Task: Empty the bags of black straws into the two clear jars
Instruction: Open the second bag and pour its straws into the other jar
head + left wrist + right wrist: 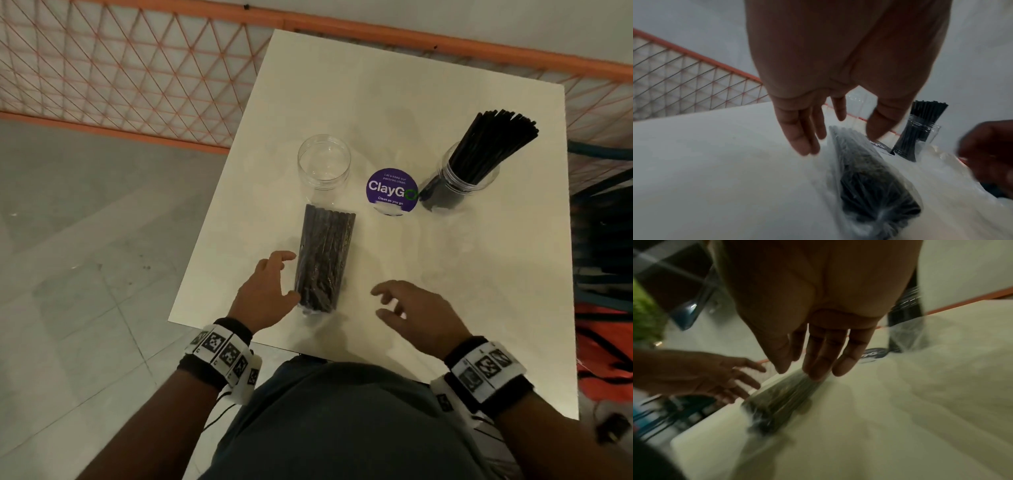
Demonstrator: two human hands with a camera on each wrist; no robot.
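A clear bag of black straws point(323, 260) lies lengthwise on the white table point(445, 260), its knotted end toward me. My left hand point(270, 286) hovers open right beside the bag's left edge, fingers spread; the bag point(865, 175) shows beneath those fingers point(799, 139). My right hand point(407, 308) is open to the bag's right, apart from it, holding nothing. An empty clear jar point(323, 164) stands just beyond the bag. A second clear jar point(459, 181) at the right holds a bunch of black straws point(493, 144). In the right wrist view the bag point(781, 399) is blurred.
A round purple "ClayGo" sticker point(391, 192) lies between the jars. An orange mesh fence point(120, 72) runs behind and left of the table. Dark and orange items point(603, 274) are piled past the table's right edge. Tiled floor point(85, 257) lies to the left.
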